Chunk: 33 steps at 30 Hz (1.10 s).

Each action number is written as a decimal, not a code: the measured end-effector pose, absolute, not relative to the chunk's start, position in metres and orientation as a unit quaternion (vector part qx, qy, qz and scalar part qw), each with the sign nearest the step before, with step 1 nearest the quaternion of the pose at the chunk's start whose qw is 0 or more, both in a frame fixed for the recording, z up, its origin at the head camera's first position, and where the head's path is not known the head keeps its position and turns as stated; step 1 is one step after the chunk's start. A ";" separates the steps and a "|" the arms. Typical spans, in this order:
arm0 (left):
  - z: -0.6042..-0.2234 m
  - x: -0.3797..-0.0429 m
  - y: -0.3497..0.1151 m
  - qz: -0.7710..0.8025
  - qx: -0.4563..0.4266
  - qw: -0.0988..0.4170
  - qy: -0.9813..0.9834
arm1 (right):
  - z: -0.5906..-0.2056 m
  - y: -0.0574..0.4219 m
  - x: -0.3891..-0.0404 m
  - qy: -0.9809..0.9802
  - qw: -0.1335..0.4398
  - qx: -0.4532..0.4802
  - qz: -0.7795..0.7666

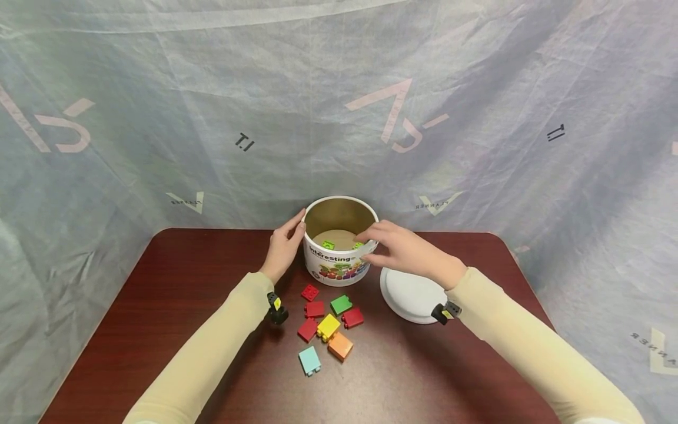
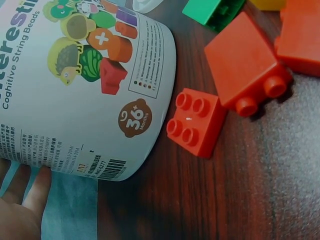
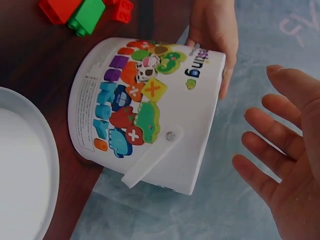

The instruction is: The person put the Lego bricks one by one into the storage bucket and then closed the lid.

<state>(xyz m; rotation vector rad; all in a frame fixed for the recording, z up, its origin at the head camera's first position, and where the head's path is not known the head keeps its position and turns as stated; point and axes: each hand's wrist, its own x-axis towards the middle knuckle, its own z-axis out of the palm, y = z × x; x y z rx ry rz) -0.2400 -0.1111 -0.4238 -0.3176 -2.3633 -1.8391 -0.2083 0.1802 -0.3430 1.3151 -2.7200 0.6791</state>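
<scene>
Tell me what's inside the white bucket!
Inside the white bucket are a bright green block at left and a second green block at right. Its front wall and the right hand hide some of the inside.

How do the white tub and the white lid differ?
The tub stands tall; the lid lies low and flat. The tub carries printed words and pictures; the lid's visible face is plain. Both are white and round, and rest on the table.
</scene>
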 end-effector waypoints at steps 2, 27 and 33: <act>-0.427 -0.243 -0.111 -0.610 -0.102 0.064 -0.783 | -0.344 0.182 -0.202 -0.879 0.023 0.424 0.215; -0.459 -0.265 -0.118 -0.608 -0.093 0.061 -0.786 | -0.422 0.190 -0.155 -0.874 0.019 0.427 0.231; -0.459 -0.264 -0.118 -0.603 -0.089 0.062 -0.790 | -0.439 0.189 -0.152 -0.875 0.012 0.422 0.236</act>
